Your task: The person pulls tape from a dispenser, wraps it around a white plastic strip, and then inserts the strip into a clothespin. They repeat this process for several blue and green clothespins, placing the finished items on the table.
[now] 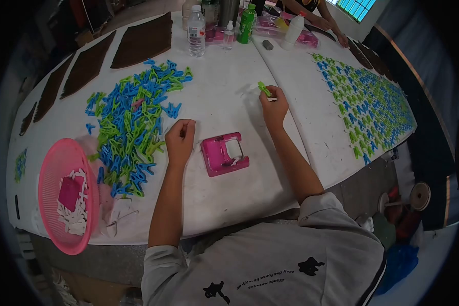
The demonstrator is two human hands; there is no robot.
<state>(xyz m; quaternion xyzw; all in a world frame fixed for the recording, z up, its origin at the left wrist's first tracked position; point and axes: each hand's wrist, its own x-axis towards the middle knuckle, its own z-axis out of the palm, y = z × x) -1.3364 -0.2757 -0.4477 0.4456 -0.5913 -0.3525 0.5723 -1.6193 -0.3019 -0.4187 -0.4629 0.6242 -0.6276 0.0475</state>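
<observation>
My right hand (pixel 275 106) is raised over the white table and pinches a green plastic clip (pixel 263 88). A small white piece shows by its fingers. My left hand (pixel 180 136) is closed at the right edge of a big heap of blue and green clips (pixel 132 122); what its curled fingers hold, if anything, is hidden. Between my forearms a pink plastic tray-like holder (pixel 217 162) lies on the table, with a pale block and a metal bar at its right side. One blue clip (pixel 172 109) lies just above my left hand.
A pink basket (pixel 48 194) with white pieces stands at the left. Dark brown sheets (pixel 143 41) lie behind the heap. A water bottle (pixel 196 35) and green bottle (pixel 246 24) stand at the back. Clip rows (pixel 372 102) cover the right side, near another person's hand (pixel 343 41).
</observation>
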